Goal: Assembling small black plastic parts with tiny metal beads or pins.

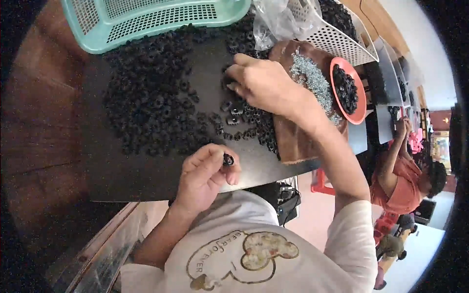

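Looking down from above the worker's head, a dark, flat work board [122, 171] is strewn with a broad heap of small black ring-shaped plastic parts [151, 97], thickest toward the far left and thinning to scattered pieces near the middle. The left hand [202, 176] sits close to the body at the near edge of the board, its fingers curled narrow and pinching one small black ring-shaped part [228, 159] between thumb and fingertips, held just above the board. The right hand [261, 83] reaches farther out, fingers bent downward and bunched over the scattered black parts near the middle; its fingertips are among them, but I cannot tell whether it actually grips one. Just beyond that hand lies a brown leathery mat [293, 132] bearing a pile of small silvery metal pieces [312, 80], and beside it to the right stands a round orange-red plastic dish [359, 110] filled with more black parts. At the far edge sits a pale turquoise perforated plastic basket [146, 19], touching the heap, and next to it a crumpled clear plastic bag [281, 19] rests against a white perforated tray [342, 41]. Off to the right, well apart, another person in an orange shirt [403, 183] sits at the same long bench.
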A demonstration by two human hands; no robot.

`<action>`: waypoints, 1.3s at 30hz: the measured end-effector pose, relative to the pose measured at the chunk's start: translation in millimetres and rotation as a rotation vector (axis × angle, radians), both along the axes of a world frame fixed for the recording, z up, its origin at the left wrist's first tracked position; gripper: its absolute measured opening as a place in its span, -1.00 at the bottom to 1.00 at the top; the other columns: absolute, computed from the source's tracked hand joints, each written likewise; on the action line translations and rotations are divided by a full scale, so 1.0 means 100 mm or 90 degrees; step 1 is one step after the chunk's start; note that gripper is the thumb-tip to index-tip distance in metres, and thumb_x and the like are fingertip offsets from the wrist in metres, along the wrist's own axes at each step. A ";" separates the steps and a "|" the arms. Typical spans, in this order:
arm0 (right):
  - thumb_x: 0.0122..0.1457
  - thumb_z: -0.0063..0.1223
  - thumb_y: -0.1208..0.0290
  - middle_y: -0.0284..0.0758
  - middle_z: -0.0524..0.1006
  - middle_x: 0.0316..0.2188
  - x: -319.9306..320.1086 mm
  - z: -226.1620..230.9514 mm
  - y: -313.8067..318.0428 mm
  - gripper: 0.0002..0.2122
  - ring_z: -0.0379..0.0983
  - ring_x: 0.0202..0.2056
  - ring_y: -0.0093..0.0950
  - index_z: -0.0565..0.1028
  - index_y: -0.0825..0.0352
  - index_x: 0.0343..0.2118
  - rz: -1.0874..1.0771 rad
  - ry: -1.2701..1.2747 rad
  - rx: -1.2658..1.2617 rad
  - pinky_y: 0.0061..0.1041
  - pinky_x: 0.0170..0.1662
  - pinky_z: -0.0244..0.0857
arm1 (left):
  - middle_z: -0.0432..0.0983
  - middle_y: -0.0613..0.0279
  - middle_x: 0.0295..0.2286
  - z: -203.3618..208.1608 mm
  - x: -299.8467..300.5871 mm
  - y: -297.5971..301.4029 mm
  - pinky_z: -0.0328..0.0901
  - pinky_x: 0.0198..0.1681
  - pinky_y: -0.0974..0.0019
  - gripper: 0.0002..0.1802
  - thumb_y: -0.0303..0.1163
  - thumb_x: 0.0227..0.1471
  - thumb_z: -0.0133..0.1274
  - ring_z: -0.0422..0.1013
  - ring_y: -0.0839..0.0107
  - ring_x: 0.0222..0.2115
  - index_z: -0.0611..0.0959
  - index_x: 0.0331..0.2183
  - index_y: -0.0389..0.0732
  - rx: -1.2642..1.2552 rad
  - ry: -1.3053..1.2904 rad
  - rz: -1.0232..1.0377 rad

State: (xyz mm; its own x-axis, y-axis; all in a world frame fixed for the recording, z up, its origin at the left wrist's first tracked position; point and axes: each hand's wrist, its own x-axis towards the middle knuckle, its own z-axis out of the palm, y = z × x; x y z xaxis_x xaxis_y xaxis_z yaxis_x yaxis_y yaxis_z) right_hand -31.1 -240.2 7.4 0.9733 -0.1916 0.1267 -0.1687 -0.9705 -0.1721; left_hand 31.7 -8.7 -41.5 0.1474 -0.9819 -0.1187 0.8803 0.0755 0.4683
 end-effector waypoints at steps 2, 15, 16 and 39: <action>0.05 0.08 0.46 -0.18 0.39 -0.43 0.03 -0.02 0.00 -0.89 0.44 -0.40 -0.12 0.43 0.39 -0.43 -0.002 -0.011 -0.002 -0.17 -0.38 0.35 | 0.44 0.10 -0.47 0.01 0.00 -0.01 0.25 -0.35 0.35 -0.73 -0.32 0.25 -0.16 0.31 0.42 -0.49 0.51 -0.31 -0.35 -0.003 -0.003 -0.003; -0.06 0.04 0.54 -0.15 0.43 -0.37 0.17 0.09 0.01 -0.85 0.51 -0.33 -0.15 0.53 0.36 -0.37 0.064 0.005 -0.053 -0.24 -0.35 0.45 | 0.42 0.05 -0.44 -0.03 0.01 0.00 0.26 -0.38 0.28 -0.71 -0.30 0.25 -0.17 0.32 0.38 -0.52 0.50 -0.31 -0.35 0.004 -0.014 0.007; -0.06 0.04 0.54 -0.15 0.43 -0.37 0.18 0.08 0.01 -0.84 0.51 -0.33 -0.15 0.53 0.37 -0.37 0.069 -0.005 -0.054 -0.24 -0.34 0.45 | 0.40 0.02 -0.44 -0.04 0.01 0.01 0.26 -0.42 0.22 -0.67 -0.24 0.24 -0.16 0.32 0.34 -0.55 0.49 -0.32 -0.35 0.017 -0.033 0.011; -0.09 0.07 0.56 -0.08 0.45 -0.42 0.06 -0.01 0.02 -0.84 0.46 -0.37 -0.07 0.43 0.42 -0.38 0.064 -0.118 0.136 -0.19 -0.34 0.40 | 0.46 0.10 -0.42 0.02 -0.03 -0.02 0.26 -0.37 0.33 -0.75 -0.29 0.25 -0.11 0.30 0.44 -0.50 0.50 -0.32 -0.30 0.022 0.010 0.038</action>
State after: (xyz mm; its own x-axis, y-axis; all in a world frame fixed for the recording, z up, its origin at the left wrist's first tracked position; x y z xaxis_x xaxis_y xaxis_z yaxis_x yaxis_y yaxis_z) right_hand -25.1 -238.1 6.4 0.9526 -0.1376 0.2715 -0.0208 -0.9193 -0.3930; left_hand 28.8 -11.1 -39.1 0.2040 -0.9667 -0.1547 0.8816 0.1126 0.4583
